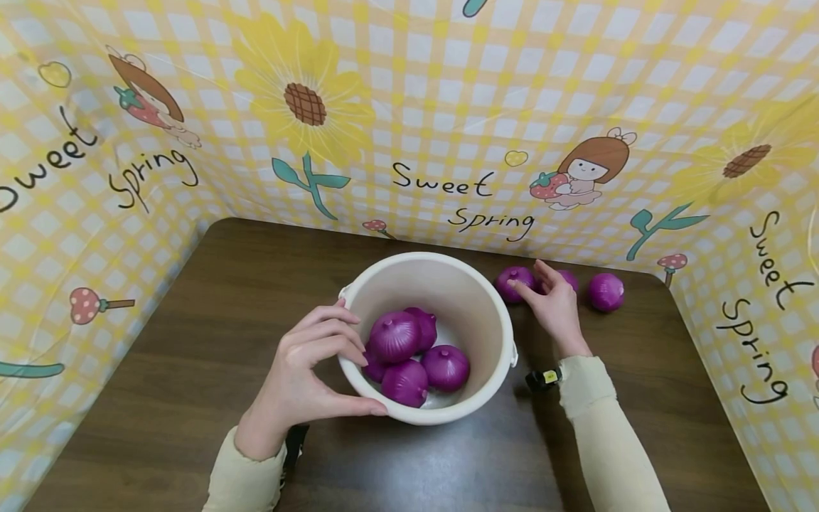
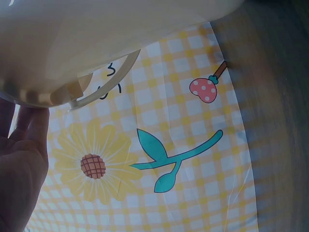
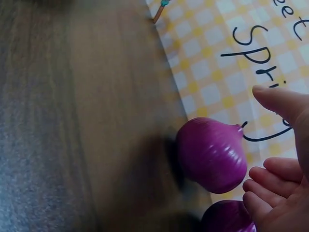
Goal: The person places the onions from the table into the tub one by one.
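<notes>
A cream bucket (image 1: 493, 355) stands on the table with several purple onions (image 1: 446, 368) inside it. My left hand (image 1: 307, 363) grips the bucket's left rim, fingers over the edge and thumb along the near side. In the left wrist view, part of that hand (image 2: 21, 159) shows beside the bucket wall (image 2: 106, 29) and its handle (image 2: 113, 84). Right of the bucket, my right hand (image 1: 555, 306) hovers by an onion (image 1: 515, 284), thumb spread from the fingers; another onion (image 1: 567, 279) is partly hidden behind it. The right wrist view shows this hand (image 3: 285, 169) holding nothing, near an onion (image 3: 211, 154).
One more onion (image 1: 606, 291) lies at the right end of the row, near the table's back edge. Checked yellow cloth (image 1: 422, 107) with printed flowers walls the brown table (image 1: 179, 370) at the back and both sides.
</notes>
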`<act>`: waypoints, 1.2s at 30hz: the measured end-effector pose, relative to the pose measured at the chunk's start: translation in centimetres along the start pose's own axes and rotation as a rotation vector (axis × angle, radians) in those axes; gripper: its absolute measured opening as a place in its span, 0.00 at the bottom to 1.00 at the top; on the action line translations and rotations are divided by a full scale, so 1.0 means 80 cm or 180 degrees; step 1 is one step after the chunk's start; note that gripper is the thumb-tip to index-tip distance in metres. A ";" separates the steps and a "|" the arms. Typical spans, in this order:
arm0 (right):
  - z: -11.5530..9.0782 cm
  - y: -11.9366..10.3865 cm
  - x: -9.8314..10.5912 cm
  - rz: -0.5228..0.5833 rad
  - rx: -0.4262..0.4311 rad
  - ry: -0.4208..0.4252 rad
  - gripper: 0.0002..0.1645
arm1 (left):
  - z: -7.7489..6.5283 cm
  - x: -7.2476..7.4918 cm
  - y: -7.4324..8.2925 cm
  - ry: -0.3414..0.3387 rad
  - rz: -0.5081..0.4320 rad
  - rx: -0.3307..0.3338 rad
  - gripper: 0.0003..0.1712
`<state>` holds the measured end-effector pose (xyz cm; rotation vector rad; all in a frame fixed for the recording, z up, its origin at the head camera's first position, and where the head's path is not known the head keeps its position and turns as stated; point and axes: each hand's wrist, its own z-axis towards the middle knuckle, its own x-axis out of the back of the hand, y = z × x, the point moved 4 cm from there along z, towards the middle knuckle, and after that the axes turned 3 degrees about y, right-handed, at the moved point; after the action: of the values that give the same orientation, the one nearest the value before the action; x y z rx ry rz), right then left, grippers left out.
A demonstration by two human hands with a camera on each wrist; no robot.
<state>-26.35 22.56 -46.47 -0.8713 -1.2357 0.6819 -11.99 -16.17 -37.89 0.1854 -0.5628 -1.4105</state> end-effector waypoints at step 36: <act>-0.005 0.018 -0.039 -0.0438 0.0254 0.0077 0.45 | -0.001 0.000 0.000 0.0006 -0.0005 -0.0008 0.28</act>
<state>-26.57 20.61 -49.31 -0.7196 -1.2266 0.6044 -11.94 -16.18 -37.91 0.1851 -0.5593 -1.4123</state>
